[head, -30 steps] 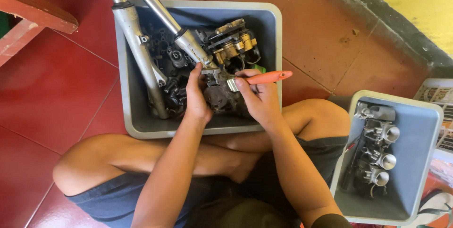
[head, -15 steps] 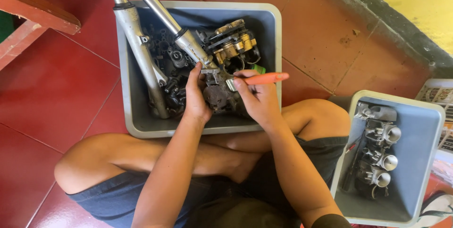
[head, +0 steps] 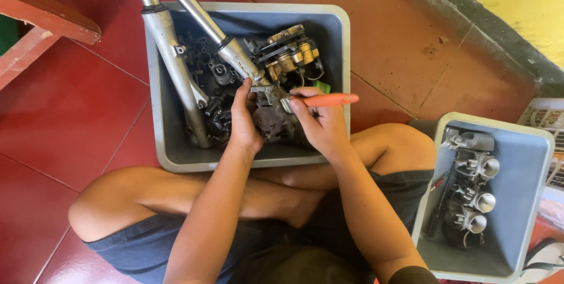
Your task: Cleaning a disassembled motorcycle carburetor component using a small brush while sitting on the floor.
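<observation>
**Both hands on a grimy engine part in the grey tub**

My right hand (head: 320,122) is closed around a tool with an orange handle (head: 330,100) — fingers curled narrow about the grip, the handle sticking out to my right over the tub's edge. Its working end meets the dark metal part (head: 271,120) that sits between my two hands. My left hand (head: 244,122) presses against that part from the other side, fingers stretched upward and wrapped on it, thumb near the top.

The part lies inside the grey tub (head: 176,157) on the floor, just ahead of my crossed legs. Beside it in the tub are a brass-coloured carburettor block (head: 291,54) and two long silver fork tubes (head: 173,66) that lean out over the far rim. To my right stands a second grey tub (head: 529,160) — a row of silver carburettors (head: 476,187) rests in it. The floor is red tile (head: 70,125).
</observation>
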